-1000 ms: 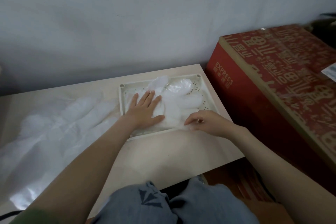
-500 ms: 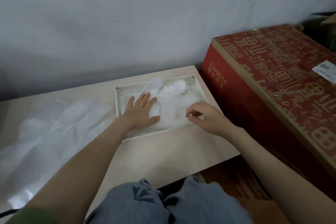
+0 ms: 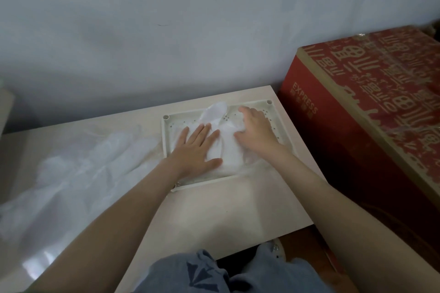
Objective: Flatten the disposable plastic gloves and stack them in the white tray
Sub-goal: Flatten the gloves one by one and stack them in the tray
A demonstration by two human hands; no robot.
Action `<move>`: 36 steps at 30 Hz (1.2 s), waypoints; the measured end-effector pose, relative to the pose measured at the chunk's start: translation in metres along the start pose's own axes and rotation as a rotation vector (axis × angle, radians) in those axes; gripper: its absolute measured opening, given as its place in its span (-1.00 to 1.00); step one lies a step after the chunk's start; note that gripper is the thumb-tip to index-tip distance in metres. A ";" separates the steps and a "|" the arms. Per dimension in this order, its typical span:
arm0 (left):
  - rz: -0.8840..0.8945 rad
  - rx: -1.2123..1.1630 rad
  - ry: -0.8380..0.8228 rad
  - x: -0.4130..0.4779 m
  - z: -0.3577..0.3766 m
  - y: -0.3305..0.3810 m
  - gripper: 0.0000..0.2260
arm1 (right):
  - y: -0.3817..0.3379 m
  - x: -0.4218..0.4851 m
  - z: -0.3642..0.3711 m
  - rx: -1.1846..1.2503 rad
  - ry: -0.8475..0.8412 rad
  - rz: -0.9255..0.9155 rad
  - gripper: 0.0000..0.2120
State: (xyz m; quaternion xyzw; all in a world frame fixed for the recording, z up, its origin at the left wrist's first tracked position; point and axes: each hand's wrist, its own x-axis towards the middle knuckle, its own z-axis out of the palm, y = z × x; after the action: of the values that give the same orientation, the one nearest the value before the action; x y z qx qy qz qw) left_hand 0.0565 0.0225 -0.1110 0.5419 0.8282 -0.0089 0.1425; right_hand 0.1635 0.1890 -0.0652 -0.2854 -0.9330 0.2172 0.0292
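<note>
A white perforated tray (image 3: 281, 123) sits at the far right of the pale table (image 3: 226, 207). Clear plastic gloves (image 3: 229, 150) lie stacked inside it, and one glove finger (image 3: 214, 110) sticks up over the tray's far rim. My left hand (image 3: 197, 150) presses flat on the left part of the stack, fingers straight and spread. My right hand (image 3: 256, 131) lies palm down on the right part of the gloves, fingers extended toward the far rim. A loose heap of more clear gloves (image 3: 78, 173) spreads over the left of the table.
A large red cardboard box (image 3: 371, 112) stands right beside the table's right edge. A grey wall (image 3: 190, 19) rises directly behind the table. My knees in blue jeans (image 3: 209, 273) are below the table's near edge.
My right hand has left the tray's near right corner, where its fingers were curled, and now lies flat on the gloves further in. The left hand stays pressed in place.
</note>
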 end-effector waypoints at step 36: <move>0.009 0.009 0.063 -0.001 0.005 0.000 -0.18 | 0.011 0.018 -0.003 0.775 -0.122 0.195 -0.83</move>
State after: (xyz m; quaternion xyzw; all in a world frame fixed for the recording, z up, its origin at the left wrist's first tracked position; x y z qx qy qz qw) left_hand 0.0580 0.0210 -0.1160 0.5464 0.8297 0.0052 0.1139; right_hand 0.1546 0.2081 -0.0687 -0.3269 -0.7505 0.5713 0.0584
